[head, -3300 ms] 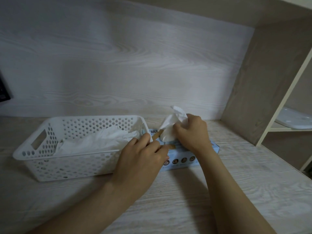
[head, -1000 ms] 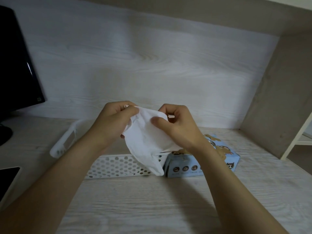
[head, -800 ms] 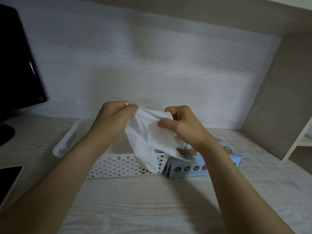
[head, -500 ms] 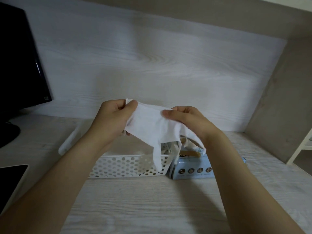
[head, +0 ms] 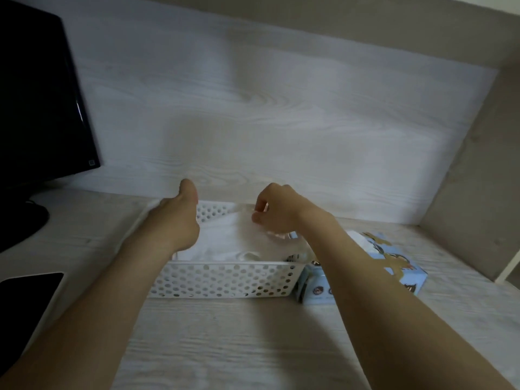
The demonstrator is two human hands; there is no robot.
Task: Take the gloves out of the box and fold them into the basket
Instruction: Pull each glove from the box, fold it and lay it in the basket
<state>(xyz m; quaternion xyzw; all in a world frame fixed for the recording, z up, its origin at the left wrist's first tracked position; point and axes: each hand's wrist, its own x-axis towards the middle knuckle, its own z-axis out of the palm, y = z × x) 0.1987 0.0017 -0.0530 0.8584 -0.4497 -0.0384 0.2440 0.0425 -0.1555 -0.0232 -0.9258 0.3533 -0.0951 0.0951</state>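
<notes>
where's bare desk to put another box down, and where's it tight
Widest bare patch: the desk front, between the forearms, before the basket. Also bare: between the basket and the monitor stand, behind the tablet. Crowded: basket and glove box side by side, left hand and right hand over the basket.

**Both arms reach forward, hands level**

Bare forearms stretch from the counter's front edge toward its back. The left hand [head: 177, 220] shows its back, thumb raised, fingers hidden. The right hand [head: 277, 213] curls its fingers toward the thumb; whether it grips anything is unclear.
</notes>
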